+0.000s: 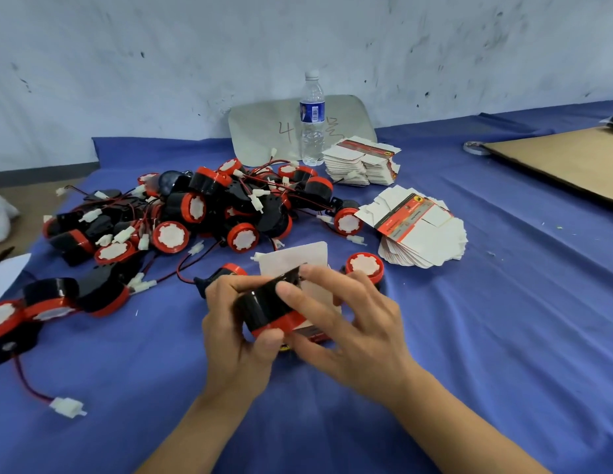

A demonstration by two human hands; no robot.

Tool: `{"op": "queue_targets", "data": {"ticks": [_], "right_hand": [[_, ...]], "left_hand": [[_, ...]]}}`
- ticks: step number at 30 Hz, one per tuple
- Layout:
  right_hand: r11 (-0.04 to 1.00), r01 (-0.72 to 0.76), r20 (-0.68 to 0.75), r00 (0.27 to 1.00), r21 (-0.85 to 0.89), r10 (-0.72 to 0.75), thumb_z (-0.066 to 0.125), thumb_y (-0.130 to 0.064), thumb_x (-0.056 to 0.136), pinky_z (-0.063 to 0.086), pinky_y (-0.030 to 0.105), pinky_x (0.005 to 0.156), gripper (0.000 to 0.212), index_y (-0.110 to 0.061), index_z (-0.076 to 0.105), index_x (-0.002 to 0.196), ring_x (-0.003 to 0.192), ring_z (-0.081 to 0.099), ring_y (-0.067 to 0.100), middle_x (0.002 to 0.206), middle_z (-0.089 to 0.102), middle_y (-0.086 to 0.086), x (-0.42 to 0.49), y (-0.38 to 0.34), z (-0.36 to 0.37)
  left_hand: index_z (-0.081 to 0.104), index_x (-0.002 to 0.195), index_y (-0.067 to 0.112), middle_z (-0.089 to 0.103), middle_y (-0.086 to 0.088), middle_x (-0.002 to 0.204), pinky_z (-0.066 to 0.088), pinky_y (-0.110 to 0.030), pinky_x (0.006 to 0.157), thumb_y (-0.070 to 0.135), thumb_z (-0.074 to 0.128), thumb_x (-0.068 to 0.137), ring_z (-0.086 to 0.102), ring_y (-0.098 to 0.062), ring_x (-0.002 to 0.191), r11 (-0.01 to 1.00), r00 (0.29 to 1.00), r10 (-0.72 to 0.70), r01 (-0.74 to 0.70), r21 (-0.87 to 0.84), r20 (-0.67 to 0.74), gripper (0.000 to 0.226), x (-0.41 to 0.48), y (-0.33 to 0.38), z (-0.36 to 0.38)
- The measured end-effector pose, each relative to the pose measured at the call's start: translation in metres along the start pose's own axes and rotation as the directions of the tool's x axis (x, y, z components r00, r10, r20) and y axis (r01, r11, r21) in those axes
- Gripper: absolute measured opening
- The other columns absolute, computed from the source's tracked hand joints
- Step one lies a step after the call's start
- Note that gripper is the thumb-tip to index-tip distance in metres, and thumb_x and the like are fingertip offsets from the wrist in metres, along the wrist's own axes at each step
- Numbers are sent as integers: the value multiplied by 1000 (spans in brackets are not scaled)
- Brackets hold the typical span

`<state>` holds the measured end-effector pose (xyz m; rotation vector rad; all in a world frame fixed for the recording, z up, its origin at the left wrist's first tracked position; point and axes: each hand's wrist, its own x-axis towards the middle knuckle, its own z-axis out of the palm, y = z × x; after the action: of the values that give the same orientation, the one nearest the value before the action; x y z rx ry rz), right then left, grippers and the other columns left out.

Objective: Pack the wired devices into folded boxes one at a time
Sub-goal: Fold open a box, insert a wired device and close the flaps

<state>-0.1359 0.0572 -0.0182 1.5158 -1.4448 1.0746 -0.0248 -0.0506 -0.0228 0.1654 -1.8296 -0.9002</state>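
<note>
My left hand (236, 326) curls tight round a black-and-red wired device (264, 311) while my right hand (356, 333) grips the folded box (296, 261) against it, with the device pile (209, 206) at eleven o'clock and the flat box stacks (421, 230) at one o'clock.

The device (260, 311) is coloured black with a red band; the cloth (486, 336) is dyed blue; flat boxes (423, 234) are printed white and red.
</note>
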Motion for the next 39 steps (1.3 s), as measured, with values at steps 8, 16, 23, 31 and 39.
{"op": "queue_targets", "data": {"ticks": [8, 16, 23, 31, 39], "right_hand": [[998, 51, -35, 998, -38, -52, 75, -38, 82, 53, 30, 64, 40, -24, 59, 116, 74, 65, 22, 114, 63, 2, -3, -9, 3], [757, -597, 49, 792, 265, 608, 63, -43, 66, 39, 3, 67, 49, -33, 48, 111, 70, 53, -11, 93, 59, -22, 0, -1, -6], [854, -510, 8, 859, 99, 512, 64, -41, 72, 39, 7, 60, 40, -22, 66, 107, 65, 46, -16, 82, 58, -23, 1, 6, -7], [856, -516, 247, 827, -23, 505, 56, -53, 78, 57, 31, 60, 49, -17, 70, 108, 83, 70, 16, 101, 72, -5, 1, -2, -3], [925, -378, 281, 885, -27, 371, 57, -39, 89, 53, 29, 57, 30, -13, 71, 94, 82, 65, 14, 107, 66, 1, 0, 3, -2]], "left_hand": [[60, 82, 11, 54, -3, 129, 41, -44, 91, 73, 26, 92, 48, -25, 116, 970, 993, 89, -104, 221, 75, 71, 5, -5, 1], [3, 153, 31, 11, 20, 159, 34, -46, 113, 74, 67, 68, 28, -16, 144, 984, 959, -165, 176, -28, 230, 114, 0, -11, 10], [-3, 138, 69, 49, 41, 127, 40, -2, 86, 65, 75, 59, 51, 14, 115, 948, 871, -313, 309, 74, 379, 111, -6, -19, 14], [-9, 134, 72, 33, 58, 124, 35, 6, 80, 27, 88, 67, 40, 30, 110, 956, 876, -289, 249, 153, 386, 127, -14, -28, 15], [12, 135, 72, 27, 52, 132, 29, 6, 89, 31, 82, 73, 31, 31, 117, 966, 883, -221, 141, 215, 414, 102, -10, -24, 17]]}}
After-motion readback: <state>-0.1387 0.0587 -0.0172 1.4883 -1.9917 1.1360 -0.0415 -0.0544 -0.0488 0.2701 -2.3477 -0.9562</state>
